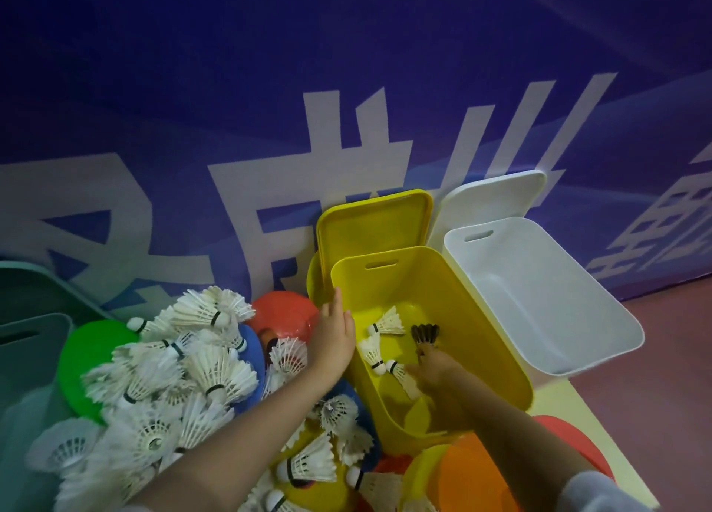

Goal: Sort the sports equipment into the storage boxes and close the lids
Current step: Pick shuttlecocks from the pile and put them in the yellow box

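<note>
A yellow storage box (497, 361) stands open in the middle, its yellow lid (370, 230) leaning on the wall behind. Inside lie three white shuttlecocks (387, 322) and a black shuttlecock (425, 333). My right hand (431, 372) is down inside the box, its fingertips at the black shuttlecock's base. My left hand (334, 334) rests with straight fingers on the box's left rim. A heap of white shuttlecocks (185, 372) lies to the left over coloured flat discs.
An empty white box (601, 319) stands right of the yellow one, its white lid (489, 195) against the blue banner wall. A teal box (27, 342) is at the far left. Green (92, 342), red (281, 311) and orange (474, 473) discs lie on the floor.
</note>
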`<state>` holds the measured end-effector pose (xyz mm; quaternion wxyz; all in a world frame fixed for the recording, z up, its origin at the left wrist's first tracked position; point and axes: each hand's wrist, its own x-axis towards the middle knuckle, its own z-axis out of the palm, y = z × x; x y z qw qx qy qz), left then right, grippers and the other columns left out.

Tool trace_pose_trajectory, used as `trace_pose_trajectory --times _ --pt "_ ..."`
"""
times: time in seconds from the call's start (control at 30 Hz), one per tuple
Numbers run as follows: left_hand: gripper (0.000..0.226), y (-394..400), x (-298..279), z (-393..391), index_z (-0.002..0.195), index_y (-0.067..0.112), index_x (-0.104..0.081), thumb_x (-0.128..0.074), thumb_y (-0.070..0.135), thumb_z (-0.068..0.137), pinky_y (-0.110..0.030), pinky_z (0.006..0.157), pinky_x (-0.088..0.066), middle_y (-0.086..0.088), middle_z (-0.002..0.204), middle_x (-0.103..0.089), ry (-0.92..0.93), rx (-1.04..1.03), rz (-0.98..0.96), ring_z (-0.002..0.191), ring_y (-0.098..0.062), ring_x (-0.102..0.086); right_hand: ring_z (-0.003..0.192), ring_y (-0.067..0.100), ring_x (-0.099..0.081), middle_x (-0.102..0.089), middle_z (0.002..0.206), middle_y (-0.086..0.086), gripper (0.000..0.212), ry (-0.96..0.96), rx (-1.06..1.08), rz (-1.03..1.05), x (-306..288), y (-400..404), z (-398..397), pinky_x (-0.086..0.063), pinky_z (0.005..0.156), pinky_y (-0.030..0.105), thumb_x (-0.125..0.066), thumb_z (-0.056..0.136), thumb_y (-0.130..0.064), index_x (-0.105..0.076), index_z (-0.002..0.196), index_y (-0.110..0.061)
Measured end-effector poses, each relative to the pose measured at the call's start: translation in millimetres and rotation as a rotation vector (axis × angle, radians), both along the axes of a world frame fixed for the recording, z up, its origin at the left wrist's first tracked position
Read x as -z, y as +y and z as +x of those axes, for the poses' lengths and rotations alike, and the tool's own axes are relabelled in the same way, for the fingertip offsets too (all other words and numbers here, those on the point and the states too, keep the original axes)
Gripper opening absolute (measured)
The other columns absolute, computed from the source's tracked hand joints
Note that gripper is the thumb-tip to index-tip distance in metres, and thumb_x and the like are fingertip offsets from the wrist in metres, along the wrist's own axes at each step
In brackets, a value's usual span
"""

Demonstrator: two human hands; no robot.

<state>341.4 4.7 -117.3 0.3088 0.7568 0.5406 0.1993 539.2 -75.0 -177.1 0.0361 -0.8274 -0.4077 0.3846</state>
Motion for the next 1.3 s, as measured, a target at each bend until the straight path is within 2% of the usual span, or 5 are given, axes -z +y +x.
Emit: trace_pose_trajectory --times 0.27,0.5,0.77,1.03,1.3 --pt "0.053 -3.4 -28.7 -36.8 0.151 0.023 -0.021 -0.035 0.034 0.102 -0.018 0.06 -0.042 0.001 0.147 -0.034 0.024 0.123 0.044 0.08 -0.006 -0.057 0.12 0.026 -0.053 -0.051 0.136 0.013 0.053 0.007 0.027 0.462 -76.5 20.2 -22.0 -0.042 0.095 0.033 -0.054 0.095 -0.039 -0.042 0.141 -0.015" --pt "0.037 -4.7 -60.5 -141.3 0.133 0.02 -0.053 -0.044 0.019 0.097 -0.036 0.098 -0.045 0.0 0.131 -0.049 -0.001 -0.04 0.168 0.115 -0.018 -0.053 0.105 0.012 -0.056 -0.061 0.117 0.004 0.035 0.153 -0.122 0.81 -135.6 29.8 -115.4 -0.045 0.088 0.027 -0.056 0.095 -0.024 -0.055 0.128 -0.014" --pt "0.033 -12.2 -60.5 -255.4 0.126 0.019 -0.058 -0.054 0.018 0.094 -0.03 0.1 -0.037 -0.006 0.128 -0.054 0.131 -0.16 0.172 0.119 -0.022 -0.05 0.1 0.014 -0.059 -0.065 0.116 0.002 0.034 0.23 -0.29 0.695 -110.3 34.2 -233.0 -0.046 0.085 0.029 -0.056 0.091 -0.027 -0.059 0.123 -0.017" --pt "0.071 0.2 -50.6 -300.9 0.148 0.024 -0.029 -0.064 0.038 0.088 -0.031 0.11 -0.029 -0.007 0.151 -0.027 0.23 -0.063 -0.043 0.137 -0.023 -0.033 0.129 0.028 -0.046 -0.043 0.145 0.008 0.082 0.138 -0.254 0.515 -94.0 48.7 -309.9 -0.042 0.099 0.037 -0.06 0.087 -0.049 -0.02 0.15 -0.017" --pt "0.07 13.2 -25.1 -300.4 0.146 0.033 -0.03 -0.065 0.039 0.086 -0.031 0.099 -0.043 0.004 0.147 -0.029 0.219 -0.009 -0.009 0.123 -0.016 -0.047 0.107 0.025 -0.057 -0.056 0.121 0.007 0.078 -0.051 -0.284 0.503 -82.6 58.8 -325.3 -0.054 0.079 0.039 -0.058 0.087 -0.039 -0.013 0.15 -0.028"
